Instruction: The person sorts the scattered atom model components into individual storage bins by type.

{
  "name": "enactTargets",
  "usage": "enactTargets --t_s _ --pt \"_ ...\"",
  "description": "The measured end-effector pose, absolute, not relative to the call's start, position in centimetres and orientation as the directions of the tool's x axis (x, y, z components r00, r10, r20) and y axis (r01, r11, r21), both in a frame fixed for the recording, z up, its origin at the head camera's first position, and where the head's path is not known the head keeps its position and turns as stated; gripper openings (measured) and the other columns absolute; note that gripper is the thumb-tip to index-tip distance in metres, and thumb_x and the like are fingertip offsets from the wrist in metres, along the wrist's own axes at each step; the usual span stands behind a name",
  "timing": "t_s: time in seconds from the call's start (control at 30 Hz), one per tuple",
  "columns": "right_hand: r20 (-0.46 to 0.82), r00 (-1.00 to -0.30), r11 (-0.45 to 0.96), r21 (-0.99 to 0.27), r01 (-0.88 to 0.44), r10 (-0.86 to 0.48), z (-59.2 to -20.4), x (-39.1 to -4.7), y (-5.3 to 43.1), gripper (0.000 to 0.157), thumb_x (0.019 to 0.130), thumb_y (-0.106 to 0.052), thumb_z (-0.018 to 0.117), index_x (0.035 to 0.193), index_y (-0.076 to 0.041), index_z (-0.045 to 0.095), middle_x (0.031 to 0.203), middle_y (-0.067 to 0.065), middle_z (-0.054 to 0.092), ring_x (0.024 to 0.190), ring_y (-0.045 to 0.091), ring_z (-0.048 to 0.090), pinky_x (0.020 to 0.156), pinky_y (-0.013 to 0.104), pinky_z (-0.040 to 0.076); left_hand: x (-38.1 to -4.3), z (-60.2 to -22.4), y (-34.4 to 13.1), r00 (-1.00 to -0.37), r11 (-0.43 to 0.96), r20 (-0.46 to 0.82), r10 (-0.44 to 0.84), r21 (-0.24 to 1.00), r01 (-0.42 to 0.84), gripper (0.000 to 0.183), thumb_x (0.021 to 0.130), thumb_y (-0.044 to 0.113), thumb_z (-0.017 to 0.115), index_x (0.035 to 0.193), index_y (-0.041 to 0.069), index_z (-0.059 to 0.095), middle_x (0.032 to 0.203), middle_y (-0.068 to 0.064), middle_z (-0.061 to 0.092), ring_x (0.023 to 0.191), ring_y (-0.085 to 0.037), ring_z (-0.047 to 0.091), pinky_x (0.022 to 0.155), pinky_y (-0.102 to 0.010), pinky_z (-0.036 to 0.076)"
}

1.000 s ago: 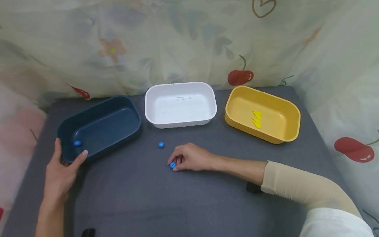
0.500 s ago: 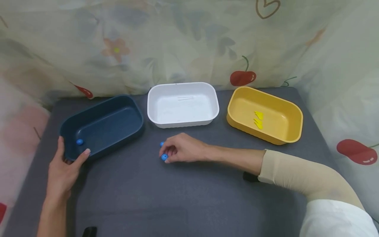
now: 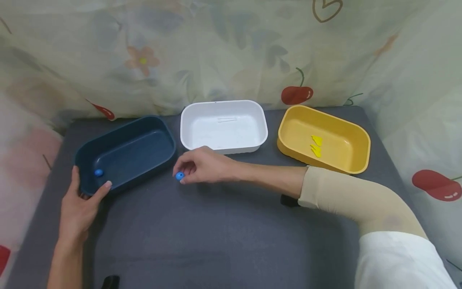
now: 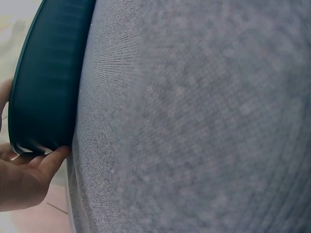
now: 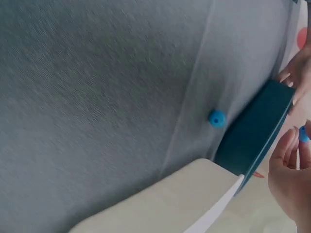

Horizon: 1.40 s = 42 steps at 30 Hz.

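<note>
A blue bead (image 3: 179, 176) with a hole through it is pinched between the thumb and fingertips of my right hand (image 3: 207, 165), over the cloth in front of the white tray. Another blue bead (image 5: 216, 118) lies on the cloth in the right wrist view; the right hand hides it in the head view. At the left, my left hand (image 3: 77, 212) grips the near left corner of a dark blue tray (image 3: 133, 150), its thumb at the near side and fingers at the end wall. One blue bead (image 3: 98, 172) sits inside this tray, near that corner.
In the middle at the back stands the white tray (image 3: 223, 141) with thin white sticks (image 3: 226, 120) in it. A yellow tray (image 3: 341, 150) at the right holds small bright yellow pieces (image 3: 316, 140). Grey cloth (image 3: 231, 224) covers the table, and a patterned curtain (image 3: 223, 48) hangs behind.
My right hand has moved left and away from me with the pinched bead, passing over the bead on the cloth. The left hand keeps its grip on the dark blue tray.
</note>
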State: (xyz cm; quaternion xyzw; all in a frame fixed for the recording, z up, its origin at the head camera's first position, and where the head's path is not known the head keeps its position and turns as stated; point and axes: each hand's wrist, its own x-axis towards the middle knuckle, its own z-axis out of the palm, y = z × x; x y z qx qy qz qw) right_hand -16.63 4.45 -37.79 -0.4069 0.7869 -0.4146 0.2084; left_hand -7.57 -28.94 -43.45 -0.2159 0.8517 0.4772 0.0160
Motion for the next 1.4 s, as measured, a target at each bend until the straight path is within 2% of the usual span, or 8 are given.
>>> enactTargets --t_s 0.13,0.43,0.67,0.9,1.4 --pt "0.019 -0.587 0.316 -0.828 -0.463 -0.81 -37.3 -17.7 3.2 0.02 0.088 -0.013 0.076 0.107 -0.008 0.073 0.089 -0.005 0.069 0.08 0.005 0.063 0.079 0.018 0.051 -7.6 -43.5 -29.0 -0.905 0.446 -0.229 -0.359 0.81 -0.381 0.094 0.095 0.044 0.063 0.153 0.041 -0.011 0.163 -0.006 -0.003 0.148 -0.032 0.01 0.116 -0.048 0.022" --pt "0.042 -0.64 0.337 -0.823 -0.458 -0.767 -36.8 -19.7 0.4 0.017 0.091 -0.018 0.073 0.107 -0.013 0.074 0.087 -0.011 0.07 0.082 0.001 0.063 0.081 0.014 0.049 -7.6 -43.4 -28.7 -0.898 0.462 -0.225 -0.377 0.795 -0.393 0.094 0.095 0.044 0.063 0.154 0.04 -0.01 0.164 -0.005 -0.002 0.148 -0.033 0.013 0.114 -0.051 0.026" --pt "0.048 -0.674 0.341 -0.835 -0.433 -0.737 -37.3 -21.2 -2.5 0.02 0.092 -0.021 0.073 0.11 -0.013 0.073 0.09 -0.012 0.069 0.084 0.0 0.062 0.079 0.013 0.048 -7.7 -43.4 -29.0 -0.894 0.463 -0.226 -0.386 0.791 -0.4 0.094 0.094 0.045 0.064 0.153 0.042 -0.009 0.163 -0.004 0.0 0.147 -0.032 0.015 0.115 -0.045 0.027" --pt "0.038 -0.704 0.342 -0.854 -0.391 -0.71 -37.8 -22.5 -5.0 0.021 0.092 -0.02 0.073 0.112 -0.014 0.072 0.095 -0.009 0.069 0.088 0.0 0.062 0.08 0.011 0.047 -7.7 -43.4 -28.8 -0.897 0.457 -0.233 -0.376 0.795 -0.398 0.095 0.094 0.046 0.063 0.154 0.04 -0.01 0.164 -0.008 0.001 0.147 -0.034 0.016 0.113 -0.052 0.027" --pt "0.003 -0.749 0.365 -0.872 -0.326 -0.662 -39.7 -23.5 -10.3 0.023 0.091 -0.021 0.074 0.113 -0.014 0.072 0.097 -0.01 0.07 0.087 -0.001 0.062 0.076 0.009 0.047 -7.8 -43.7 -29.2 -0.902 0.459 -0.233 -0.363 0.798 -0.391 0.095 0.094 0.048 0.062 0.154 0.039 -0.011 0.164 -0.007 -0.002 0.148 -0.034 0.013 0.113 -0.053 0.026"
